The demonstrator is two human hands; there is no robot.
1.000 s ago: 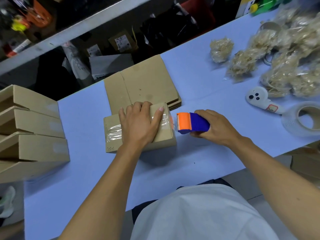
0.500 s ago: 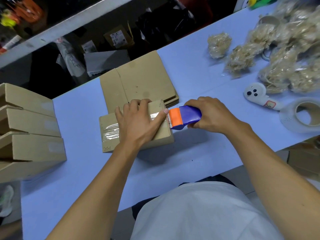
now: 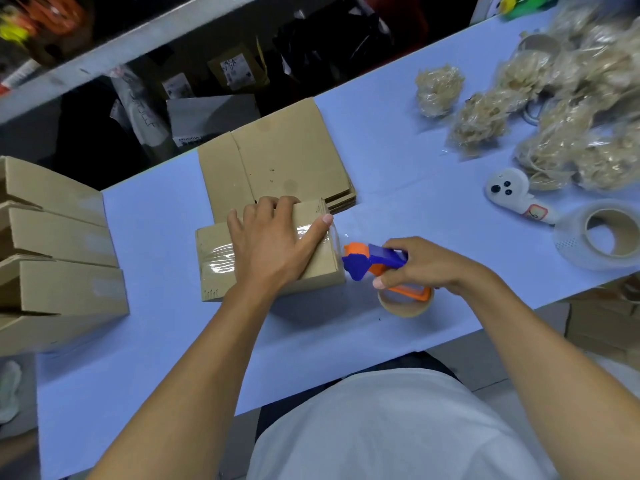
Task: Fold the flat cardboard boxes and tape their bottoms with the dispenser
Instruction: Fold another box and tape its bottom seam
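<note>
Two hands at work. We note the left hand (image 3: pixel 273 244) lying flat, fingers straight and spread, pressing the top of the folded box (image 3: pixel 270 251); the thumb reaches to the box's right edge, where clear tape (image 3: pixel 216 259) runs across the cardboard. Just right of that edge, the right hand (image 3: pixel 429 265) curls round the blue-and-orange tape dispenser (image 3: pixel 372 263), its nose at the box's right side, its roll low against the table. We cannot tell whether the tape is cut free.

Beyond the left hand's fingers lies a stack of flat boxes (image 3: pixel 287 157), touching the folded one. Far to the left hand's outer side, finished boxes (image 3: pixel 59 251) sit stacked at the table's end. Past the right hand: a spare tape roll (image 3: pixel 602 233), a white handheld device (image 3: pixel 512 195), and bagged bundles of pale fibre (image 3: pixel 561 109).

The surface is a pale blue table (image 3: pixel 398 161). Behind it, a grey shelf rail (image 3: pixel 114 53) over dark, cluttered storage. Both forearms reach forward, bare, from a white shirt (image 3: pixel 388 427).
</note>
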